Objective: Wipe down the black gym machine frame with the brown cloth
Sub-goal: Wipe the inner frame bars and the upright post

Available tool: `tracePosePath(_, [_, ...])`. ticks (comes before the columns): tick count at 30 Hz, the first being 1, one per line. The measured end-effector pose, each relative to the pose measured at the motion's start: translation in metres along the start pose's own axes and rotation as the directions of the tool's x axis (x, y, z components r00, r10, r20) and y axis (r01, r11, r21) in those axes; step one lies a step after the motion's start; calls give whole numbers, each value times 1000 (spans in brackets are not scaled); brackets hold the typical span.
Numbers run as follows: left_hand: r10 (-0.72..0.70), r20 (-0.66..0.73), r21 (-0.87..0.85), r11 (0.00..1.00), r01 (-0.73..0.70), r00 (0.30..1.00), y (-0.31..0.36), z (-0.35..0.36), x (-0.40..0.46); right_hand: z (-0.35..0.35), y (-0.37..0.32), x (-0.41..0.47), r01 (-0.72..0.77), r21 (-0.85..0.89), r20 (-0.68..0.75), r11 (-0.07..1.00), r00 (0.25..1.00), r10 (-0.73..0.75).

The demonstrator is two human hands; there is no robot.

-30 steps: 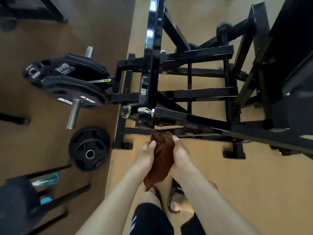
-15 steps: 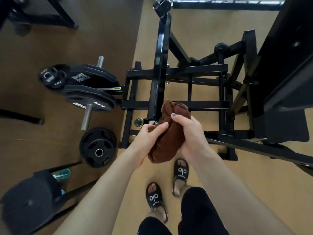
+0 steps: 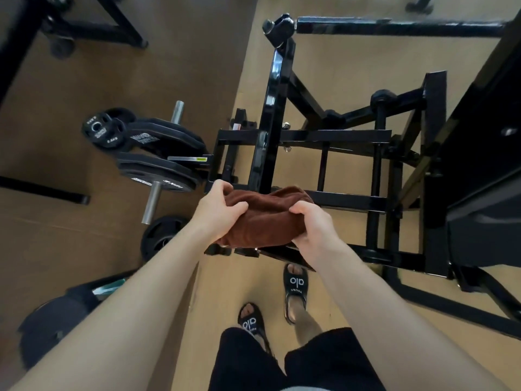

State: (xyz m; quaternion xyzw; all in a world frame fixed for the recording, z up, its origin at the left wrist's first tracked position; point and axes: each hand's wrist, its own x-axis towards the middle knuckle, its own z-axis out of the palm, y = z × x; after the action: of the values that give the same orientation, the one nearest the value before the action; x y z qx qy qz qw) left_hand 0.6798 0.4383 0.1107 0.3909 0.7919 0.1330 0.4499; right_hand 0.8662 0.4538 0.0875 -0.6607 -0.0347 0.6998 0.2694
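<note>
Brown cloth (image 3: 262,221) sat bunched between our two hands, held out in front of us at about waist height, above the near edge of the black gym machine frame (image 3: 267,131). Our left hand (image 3: 220,210) gripped the cloth's left end with curled fingers, and our right hand (image 3: 313,230) gripped its right end, thumb tucked over the top. Whether the cloth touched the frame below it, we could not tell.

Nearest to us were our black shorts (image 3: 296,365) and two black slide sandals (image 3: 296,283) on the tan floor (image 3: 352,66). Beyond the hands, the frame's upright bar and cross rails spread away to the right. To the left, black weight plates (image 3: 158,170) hung on steel pegs at the frame's side, and one more plate (image 3: 160,238) lay on the brown floor mat (image 3: 127,80) near them.
</note>
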Motion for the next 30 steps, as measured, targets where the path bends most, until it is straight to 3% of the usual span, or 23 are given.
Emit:
tracePosePath(7, [0, -117, 222, 975, 26, 993, -23, 26, 74, 31, 14, 65, -88, -137, -75, 987, 994, 78])
tracePosePath(10, [-64, -60, 356, 931, 81, 996, -37, 50, 88, 41, 27, 86, -51, -518, -155, 854, 987, -35])
tracePosePath(13, [-97, -19, 328, 940, 98, 995, -50, 74, 77, 46, 37, 87, 14, -775, -206, 632, 940, -273])
tracePosePath(15, [-64, -96, 314, 945, 91, 993, -56, 83, 64, 52, 47, 80, 136, -820, -91, 556, 928, -361])
tracePosePath(17, [-9, -207, 270, 960, 66, 978, -63, 88, 60, 60, 57, 74, 237, -817, 62, 525, 942, -329])
tracePosePath(19, [30, -297, 202, 979, 32, 954, -69, 89, 61, 68, 62, 79, 247, -840, 139, 484, 959, -249])
tracePosePath(24, [-80, -449, 5, 996, 92, 890, -67, 86, 61, 81, 65, 106, 158, -937, 106, 311, 978, -177])
tracePosePath(30, [-115, -479, -20, 992, 121, 870, -64, 88, 58, 87, 63, 123, 181, -956, 104, 233, 946, -308])
